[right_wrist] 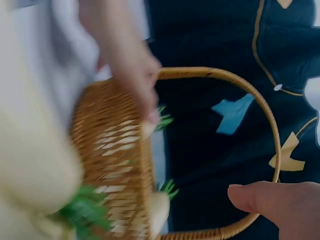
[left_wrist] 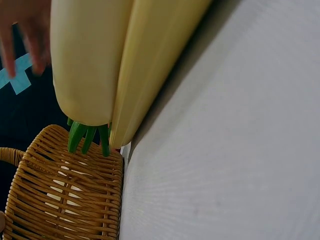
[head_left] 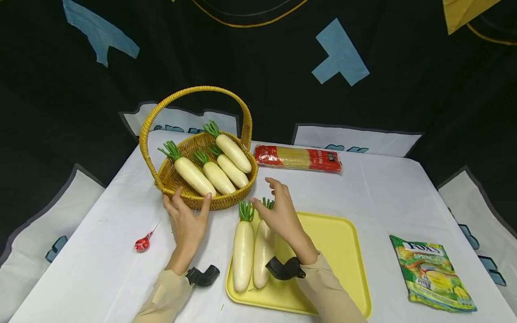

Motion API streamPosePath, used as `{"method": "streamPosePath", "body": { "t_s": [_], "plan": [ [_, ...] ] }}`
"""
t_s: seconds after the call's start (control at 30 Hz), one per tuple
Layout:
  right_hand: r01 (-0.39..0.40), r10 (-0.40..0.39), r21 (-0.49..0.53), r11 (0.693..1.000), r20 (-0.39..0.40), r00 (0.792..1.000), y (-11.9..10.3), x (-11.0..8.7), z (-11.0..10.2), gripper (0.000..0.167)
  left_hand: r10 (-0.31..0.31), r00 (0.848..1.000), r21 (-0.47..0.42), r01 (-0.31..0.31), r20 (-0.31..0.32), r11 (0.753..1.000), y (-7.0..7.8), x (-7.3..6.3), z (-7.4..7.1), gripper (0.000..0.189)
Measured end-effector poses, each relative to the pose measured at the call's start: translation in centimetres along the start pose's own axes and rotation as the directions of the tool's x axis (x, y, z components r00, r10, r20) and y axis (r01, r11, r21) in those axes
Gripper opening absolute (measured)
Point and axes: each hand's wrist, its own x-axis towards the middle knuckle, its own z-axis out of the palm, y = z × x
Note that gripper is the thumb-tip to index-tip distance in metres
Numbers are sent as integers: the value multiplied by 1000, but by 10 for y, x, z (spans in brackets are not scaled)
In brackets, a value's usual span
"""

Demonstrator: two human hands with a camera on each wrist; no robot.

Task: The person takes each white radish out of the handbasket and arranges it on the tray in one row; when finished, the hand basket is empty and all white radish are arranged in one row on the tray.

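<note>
A wicker basket (head_left: 226,204) with a tall arched handle holds several white radishes (head_left: 195,176) with green tops. My left hand (head_left: 187,224) grips its near rim, fingers spread along the edge and thumb beside a radish tip. The right wrist view also shows that hand (right_wrist: 127,65) at the rim. Two more white radishes (head_left: 243,255) lie side by side on the left of a yellow tray (head_left: 331,251). My right hand (head_left: 280,217) hovers over their green tops, holding nothing, with thumb and fingers apart. In the left wrist view these radishes (left_wrist: 90,60) loom close.
Behind the tray lies a red and yellow packet of noodles (head_left: 299,158). A green soup packet (head_left: 432,273) rests at the right of the white-covered table (head_left: 379,193). At the left is a red-wrapped lollipop (head_left: 142,243). A dark curtain (head_left: 274,58) hangs behind.
</note>
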Motion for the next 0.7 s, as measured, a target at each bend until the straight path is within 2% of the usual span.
{"method": "streamPosePath", "body": {
  "t_s": [0.13,0.27,0.37,0.5,0.6,0.7],
  "plan": [
    [1,-3,23,1000,99,995,-20,26,2,62,1,1000,1,-1,0,1000,0,0,-1,82],
    [61,-63,13,998,191,980,-39,47,10,61,4,1000,7,-4,-5,1000,0,-1,-1,83],
    [155,-153,13,988,263,953,-52,60,21,59,12,1000,14,-12,-12,1000,0,-1,-1,82],
    [292,-263,-29,956,357,896,-65,73,39,59,27,999,16,-27,-20,1000,0,-1,-1,81],
    [355,-294,-80,931,412,863,-72,81,52,61,35,999,19,-34,-24,999,-1,-2,-2,79],
    [378,-286,-134,916,443,849,-75,86,65,62,46,999,19,-46,-29,999,-1,-2,-2,76]
  ]
}}
